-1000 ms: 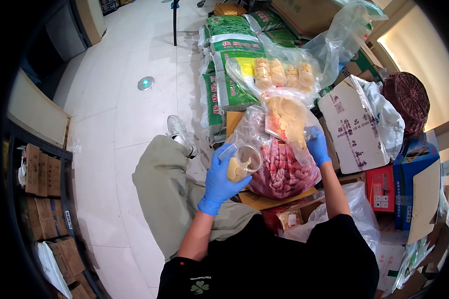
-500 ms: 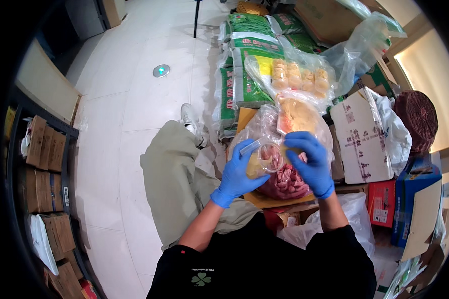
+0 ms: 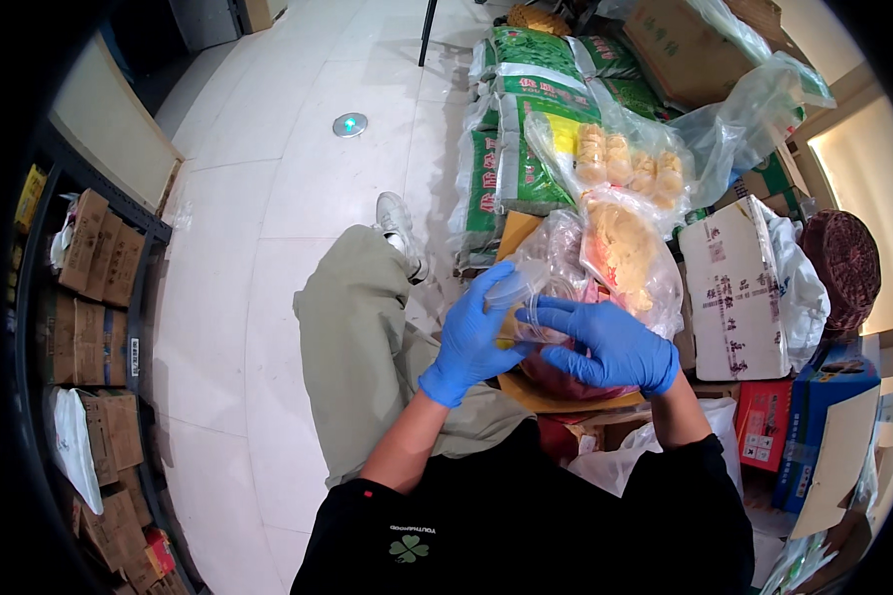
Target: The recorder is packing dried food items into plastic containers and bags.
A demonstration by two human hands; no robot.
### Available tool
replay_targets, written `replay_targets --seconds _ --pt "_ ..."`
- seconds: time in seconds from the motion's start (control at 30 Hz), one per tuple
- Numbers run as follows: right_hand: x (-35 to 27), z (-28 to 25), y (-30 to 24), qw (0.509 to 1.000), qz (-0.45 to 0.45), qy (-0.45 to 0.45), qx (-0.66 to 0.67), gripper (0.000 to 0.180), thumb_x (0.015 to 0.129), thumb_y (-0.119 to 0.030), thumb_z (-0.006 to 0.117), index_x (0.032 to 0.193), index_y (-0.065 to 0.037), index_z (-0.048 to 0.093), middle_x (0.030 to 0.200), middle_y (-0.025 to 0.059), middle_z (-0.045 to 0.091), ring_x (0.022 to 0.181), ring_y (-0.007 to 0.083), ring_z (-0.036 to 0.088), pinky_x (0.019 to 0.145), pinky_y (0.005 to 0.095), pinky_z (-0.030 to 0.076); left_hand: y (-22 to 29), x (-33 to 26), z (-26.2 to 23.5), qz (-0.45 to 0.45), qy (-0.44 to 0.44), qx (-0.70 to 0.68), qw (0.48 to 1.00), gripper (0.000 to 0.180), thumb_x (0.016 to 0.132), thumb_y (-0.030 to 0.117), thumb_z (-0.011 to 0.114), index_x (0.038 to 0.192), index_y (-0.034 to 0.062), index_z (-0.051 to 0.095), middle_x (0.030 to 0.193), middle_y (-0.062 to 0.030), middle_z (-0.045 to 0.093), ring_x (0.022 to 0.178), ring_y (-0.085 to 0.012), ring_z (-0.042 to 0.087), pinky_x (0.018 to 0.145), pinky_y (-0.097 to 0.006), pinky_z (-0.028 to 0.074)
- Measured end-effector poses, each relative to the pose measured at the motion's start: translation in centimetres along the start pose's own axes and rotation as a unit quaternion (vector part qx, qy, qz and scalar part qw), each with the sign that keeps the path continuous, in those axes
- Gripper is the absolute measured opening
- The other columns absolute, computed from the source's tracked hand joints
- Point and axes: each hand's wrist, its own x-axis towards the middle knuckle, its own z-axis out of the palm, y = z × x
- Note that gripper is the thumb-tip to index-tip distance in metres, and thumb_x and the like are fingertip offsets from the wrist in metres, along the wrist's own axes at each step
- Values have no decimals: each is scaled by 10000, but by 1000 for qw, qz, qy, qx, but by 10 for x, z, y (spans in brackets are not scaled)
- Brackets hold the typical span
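My left hand point(image 3: 473, 334), in a blue glove, is closed around a small clear plastic cup point(image 3: 522, 295). My right hand point(image 3: 610, 347), gloved alike, reaches across from the right with its fingertips at the cup's side. Its fingers are stretched out and the thumb stands apart below them; whether it grips the cup is hard to see. Beneath both hands lies a clear bag of pinkish-red meat pieces point(image 3: 558, 379), mostly hidden by the right hand. Just beyond the hands rests a clear bag of pale tan food point(image 3: 620, 243).
Further off, stacked green sacks point(image 3: 536, 109) carry a clear bag of round yellowish pieces point(image 3: 627, 164). To the right are a white carton point(image 3: 729, 297), a dark red roll point(image 3: 840, 268) and a red box point(image 3: 764, 421). Shelving with brown cartons point(image 3: 99, 248) lines the left, beside pale floor tiles point(image 3: 238, 297).
My right hand has come down and left, from above the meat to the cup's side, its fingers now stretched out. The cup has tilted in my left hand. The whole view has shifted slightly.
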Motion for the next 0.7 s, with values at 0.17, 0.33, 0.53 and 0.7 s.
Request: replay_targets --seconds 0.17,0.33,0.53,0.7 --pt "11 14 9 993 -27 -106 49 574 966 -391 653 1437 -73 572 1477 249 533 1219 431 616 1049 455 497 -5 -2 -7 22 -44 45 998 824 653 252 922 1371 52 571 1431 -180 526 1205 -379 635 969 -428 558" --pt "3 -3 19 991 0 -61 123 535 953 -336 702 1375 -17 621 1418 231 599 1237 395 628 1059 421 493 -6 -2 -10 2 -48 16 999 800 668 275 914 1362 62 578 1441 -154 521 1172 -368 652 920 -436 578" --pt "9 -10 20 970 3 -161 182 425 977 -260 686 1304 12 667 1327 195 678 1230 313 653 1063 369 489 -2 0 -9 8 -66 -10 998 782 689 296 911 1357 57 584 1433 -169 527 1204 -364 636 948 -424 566" --pt "10 -11 26 976 -21 -144 161 396 976 -259 690 1273 4 683 1288 194 695 1177 319 676 1026 365 511 0 -1 -11 9 -64 -14 998 783 690 290 910 1363 57 585 1433 -174 528 1231 -368 620 972 -427 553"
